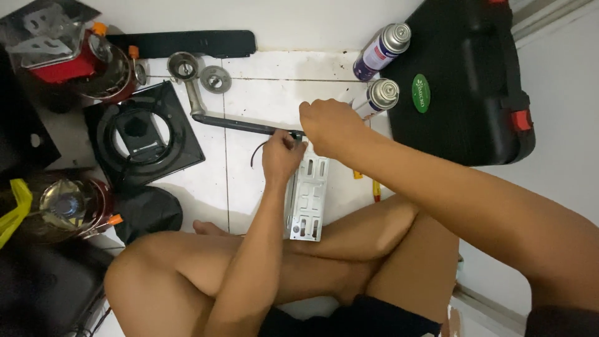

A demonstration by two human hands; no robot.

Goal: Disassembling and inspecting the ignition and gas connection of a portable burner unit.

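Near the centre of the frame, the left hand [282, 156] was closed in a fist on the end of a dark metal tube [240, 123], just above a silver slotted bracket [307, 198] that lay on the white tiled floor [262, 81]. The right hand [327, 125] was also clenched, right beside the left one at the same joint; I cannot tell what small thing it gripped. The tube ran toward the upper left and ended in a round burner cup [182, 65].

As I judge, the work was in the middle: the stove was taken apart, the black square burner plate [145, 134] lay separately at the left, and the tube with the bracket was not yet mounted anywhere.

Open room was small. Two gas cans [382, 68] stood just beside the right hand, the black case [462, 81] filled the upper right, and the folded legs closed the lower part. Free tiles remained only above the tube.
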